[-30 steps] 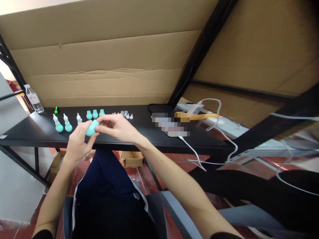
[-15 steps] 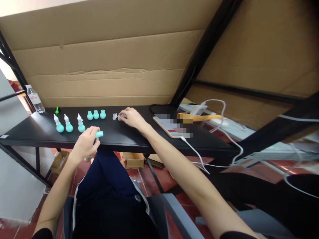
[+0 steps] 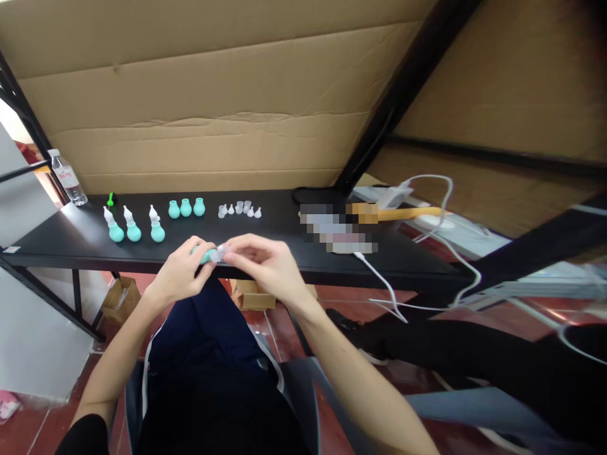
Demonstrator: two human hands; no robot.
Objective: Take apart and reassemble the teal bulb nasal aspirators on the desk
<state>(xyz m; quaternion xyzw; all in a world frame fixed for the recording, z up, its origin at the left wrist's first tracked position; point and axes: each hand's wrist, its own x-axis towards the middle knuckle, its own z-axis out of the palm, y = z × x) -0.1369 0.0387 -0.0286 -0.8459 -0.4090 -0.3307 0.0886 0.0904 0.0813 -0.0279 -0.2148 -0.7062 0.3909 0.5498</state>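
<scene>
My left hand [image 3: 186,270] is closed around a teal bulb [image 3: 205,254] held sideways over the table's front edge. Pinched in my right hand [image 3: 265,262] is a small clear plastic piece [image 3: 219,254], which meets the open end of that bulb. Three teal bulbs with white nozzles [image 3: 133,229] stand apart on the left of the black table [image 3: 279,237]. Behind my hands are three open teal bulbs [image 3: 186,208] in a row. To their right lie several small clear cups and white tips [image 3: 239,208].
A water bottle [image 3: 69,180] and a bright green object [image 3: 111,200] are at the back left. On the right are a partly blurred phone [image 3: 339,237] with a white cable [image 3: 384,278] and a yellow-orange strip [image 3: 403,213]. A person's leg in black shows at lower right.
My right hand has come back from the small clear parts to the bulb in my left hand, bringing a clear piece. The view has shifted slightly.
</scene>
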